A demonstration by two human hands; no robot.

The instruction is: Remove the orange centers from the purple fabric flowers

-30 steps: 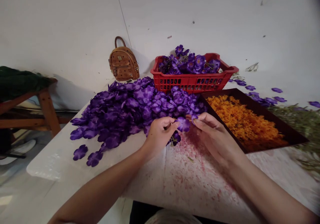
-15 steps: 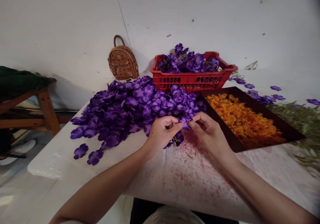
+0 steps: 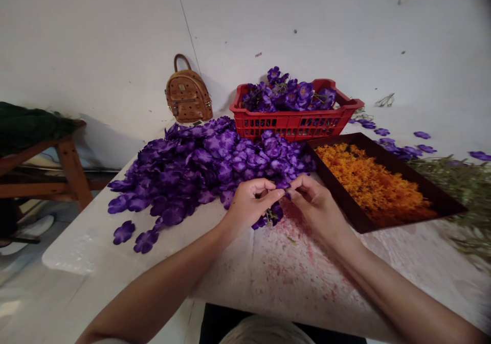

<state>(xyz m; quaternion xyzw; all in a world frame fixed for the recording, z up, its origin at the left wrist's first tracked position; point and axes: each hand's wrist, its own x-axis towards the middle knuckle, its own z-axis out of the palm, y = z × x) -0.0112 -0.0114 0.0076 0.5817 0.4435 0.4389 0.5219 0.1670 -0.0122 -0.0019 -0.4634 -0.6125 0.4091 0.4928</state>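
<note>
My left hand (image 3: pixel 251 201) pinches a purple artificial flower (image 3: pixel 283 185) between thumb and index finger. From the other side, my right hand (image 3: pixel 315 201) closes thumb and fingertips on the same flower, so most of it is hidden. Under my left hand, more purple blooms with green stems (image 3: pixel 273 215) show; whether they are held or lie on the table I cannot tell. Beyond the hands spreads a large heap of loose purple petals (image 3: pixel 192 165). To the right stands a dark tray (image 3: pixel 370 227) of orange stamen-like pieces (image 3: pixel 368 180).
A red plastic crate (image 3: pixel 291 121) with purple flowers stands behind the heap. A small brown backpack (image 3: pixel 188 96) leans by the wall. Green stems (image 3: pixel 456 190) and scattered petals lie at the right. A wooden stand (image 3: pixel 74 173) is left of the white table (image 3: pixel 238 277).
My right hand has shifted slightly left, closer to my left hand. The flower between them is now more covered by the fingers.
</note>
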